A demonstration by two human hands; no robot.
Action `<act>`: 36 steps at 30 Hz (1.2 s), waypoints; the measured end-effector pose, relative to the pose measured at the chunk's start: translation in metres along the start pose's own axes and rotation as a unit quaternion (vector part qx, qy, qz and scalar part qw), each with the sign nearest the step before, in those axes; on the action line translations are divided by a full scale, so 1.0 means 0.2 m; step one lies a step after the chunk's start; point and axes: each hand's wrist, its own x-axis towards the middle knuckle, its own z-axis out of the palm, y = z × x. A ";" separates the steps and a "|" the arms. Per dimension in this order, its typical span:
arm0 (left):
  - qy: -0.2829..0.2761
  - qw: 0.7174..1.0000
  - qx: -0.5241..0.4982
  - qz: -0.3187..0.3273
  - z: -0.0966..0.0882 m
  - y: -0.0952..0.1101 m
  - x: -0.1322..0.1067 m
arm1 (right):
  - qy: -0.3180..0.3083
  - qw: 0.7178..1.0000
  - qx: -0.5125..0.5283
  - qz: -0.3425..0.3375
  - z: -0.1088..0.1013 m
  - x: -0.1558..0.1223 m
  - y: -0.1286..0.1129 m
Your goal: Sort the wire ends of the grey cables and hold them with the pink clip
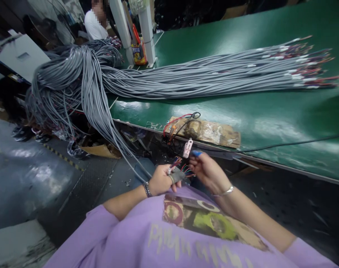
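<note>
Close to my body, my left hand (161,180) is closed round the stripped end of a grey cable (141,168). Thin coloured wires (187,171) fan out of that end, and a grey wrapping shows at the fingers. Just to the right of the wires is my right hand (207,169), its fingers curled together and something blue on one fingertip. Whether a wire is pinched in them is too small to tell. A small pale pink block with dark marks (187,149) hangs at the table edge, just above both hands.
Many grey cables (169,82) lie along the green table (281,123), draping off its left end. A wooden board (219,134) with tape and red and black leads sits at the front edge. White posts (147,37) stand behind. A person (95,24) is at the back left.
</note>
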 end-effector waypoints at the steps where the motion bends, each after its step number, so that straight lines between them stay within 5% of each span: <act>1: 0.000 1.000 -0.002 -0.004 0.00 0.00 0.00 | 0.019 1.000 0.013 0.001 0.00 0.00 -0.03; 7: 0.017 1.000 -0.012 -0.004 -0.01 0.00 0.01 | -0.092 0.989 -0.086 0.077 0.04 -0.11 -0.08; 18: -0.018 0.998 -0.005 -0.055 0.00 -0.02 0.02 | -0.168 0.939 -0.297 -0.045 0.08 -0.12 -0.06; 26: 0.021 0.999 -0.036 -0.021 0.02 0.01 0.01 | -0.091 0.971 -0.219 -0.002 0.07 -0.12 -0.01; 36: 0.072 0.995 -0.072 -0.017 0.01 0.01 0.01 | -0.102 0.989 -0.092 0.049 0.03 -0.10 -0.02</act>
